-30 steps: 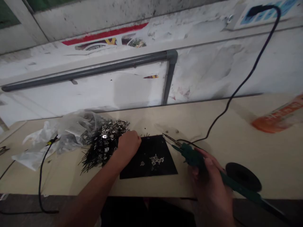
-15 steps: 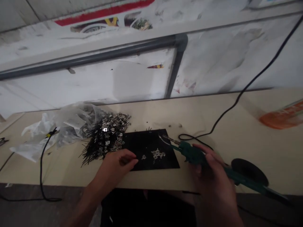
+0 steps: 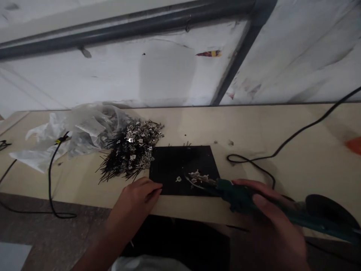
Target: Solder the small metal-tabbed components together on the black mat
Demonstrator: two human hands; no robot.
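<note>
My right hand (image 3: 273, 210) is wrapped round a green soldering gun (image 3: 239, 194) with a dark round reel (image 3: 329, 210) at its rear. The gun's thin tip and a curved feed tube reach left over the black mat (image 3: 169, 160), in front of a cluster of small metal parts (image 3: 198, 175). One single metal part (image 3: 178, 179) lies on the mat just left of the tip. At the mat's lower left edge, my left hand (image 3: 138, 197) has its thumb and fingertips pressed together; whatever they hold, if anything, is hidden.
A heap of black leads with metal ends (image 3: 131, 150) lies left of the mat, against a crumpled clear plastic bag (image 3: 93, 124). A black cable (image 3: 304, 133) loops across the table on the right. Another cable (image 3: 50, 188) hangs over the front edge. A wall stands behind.
The soldering gun's tip has come lower, down to the cluster of parts on the mat. My left fingertips have drawn closer together. The camera view has tilted down.
</note>
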